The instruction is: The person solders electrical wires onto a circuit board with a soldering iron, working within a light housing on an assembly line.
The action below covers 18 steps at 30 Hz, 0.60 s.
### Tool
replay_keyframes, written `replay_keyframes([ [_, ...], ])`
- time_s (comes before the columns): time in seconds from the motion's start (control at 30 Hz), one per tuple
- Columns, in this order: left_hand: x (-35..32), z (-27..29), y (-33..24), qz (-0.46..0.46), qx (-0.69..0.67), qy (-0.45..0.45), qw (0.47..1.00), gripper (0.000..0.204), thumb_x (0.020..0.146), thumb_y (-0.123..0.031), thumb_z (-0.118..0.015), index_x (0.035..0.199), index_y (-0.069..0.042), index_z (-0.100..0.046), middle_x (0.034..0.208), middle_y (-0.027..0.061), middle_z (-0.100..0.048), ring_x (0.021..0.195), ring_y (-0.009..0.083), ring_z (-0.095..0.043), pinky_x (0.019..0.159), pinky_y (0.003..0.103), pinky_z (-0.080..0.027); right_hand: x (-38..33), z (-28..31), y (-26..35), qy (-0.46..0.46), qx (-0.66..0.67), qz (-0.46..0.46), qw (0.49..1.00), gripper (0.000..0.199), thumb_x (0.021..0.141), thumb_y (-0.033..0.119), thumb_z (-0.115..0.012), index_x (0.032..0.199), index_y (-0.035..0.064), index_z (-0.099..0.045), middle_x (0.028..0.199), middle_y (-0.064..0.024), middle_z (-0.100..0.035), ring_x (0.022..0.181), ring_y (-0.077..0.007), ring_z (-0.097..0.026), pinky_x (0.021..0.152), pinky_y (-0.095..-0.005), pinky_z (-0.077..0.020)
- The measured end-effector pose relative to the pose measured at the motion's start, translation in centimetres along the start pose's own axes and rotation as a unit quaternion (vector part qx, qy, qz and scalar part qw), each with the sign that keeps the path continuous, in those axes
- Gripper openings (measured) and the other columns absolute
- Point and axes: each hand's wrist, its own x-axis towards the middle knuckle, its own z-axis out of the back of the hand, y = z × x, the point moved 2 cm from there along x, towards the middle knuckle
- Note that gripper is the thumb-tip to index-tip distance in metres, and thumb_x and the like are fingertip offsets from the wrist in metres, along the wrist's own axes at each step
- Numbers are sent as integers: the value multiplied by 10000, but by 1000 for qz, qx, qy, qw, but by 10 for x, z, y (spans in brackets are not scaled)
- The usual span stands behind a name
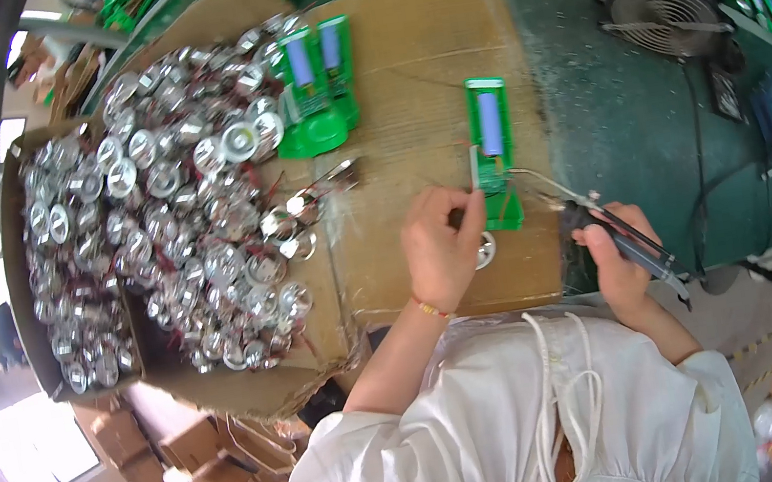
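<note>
1. The case (500, 197), green with a blue cell (490, 124), lies face up on the cardboard (401, 140), presumably so both hands reach its circuit.
2. Left hand (442, 241): fingertips drawn narrow at the case's lower left, probably for fine control; I cannot tell whether they pinch a wire.
3. Right hand (618, 260): wrapped round an iron (643, 254), slanted so its tip points at the circuit.
4. Reflectors (194, 209) lie heaped left of the case, likely for easy reach.

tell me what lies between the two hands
Between the left hand and right hand, the head view shows a green casing's lower end, a round silver piece and the held tool's front end.
</note>
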Motion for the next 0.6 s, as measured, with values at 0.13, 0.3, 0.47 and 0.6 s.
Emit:
replay_keyframes([
  [0.13, 2, 0, 5, -36, -3, -11, 999, 135, 724, -89, -648, 640, -39, -555, 647, 115, -537, 617, 287, -536, 548, 377, -425, -9, 10, -15, -71, -34, -51, 996, 171, 791, 22, -583, 937, -61, -549, 808, -125, -608, 704, -180, -603, 674, -283, -495],
  [0.3, 2, -5, 1, -72, 27, -80, 994, 162, 692, -138, -656, 605, -64, -541, 668, 101, -539, 662, 288, -534, 630, 399, -419, 0, 52, -39, -61, -36, 41, 997, 185, 868, 68, -505, 1002, -59, -526, 811, -138, -598, 726, -178, -582, 676, -257, -463],
  [0.47, -1, -10, 11, -70, 18, -109, 991, 145, 660, -133, -656, 596, -86, -535, 656, 69, -536, 689, 260, -538, 660, 384, -401, 7, 44, -30, -45, -40, 38, 997, 212, 895, 96, -495, 1033, -63, -517, 859, -148, -595, 756, -190, -585, 691, -257, -456],
  [0.6, -2, -7, 14, -75, 12, -100, 992, 145, 661, -129, -655, 593, -90, -532, 648, 61, -531, 690, 255, -536, 656, 376, -397, 1, 36, -28, -59, -38, 40, 997, 212, 894, 97, -493, 1034, -61, -519, 853, -149, -598, 749, -189, -586, 692, -253, -454],
])
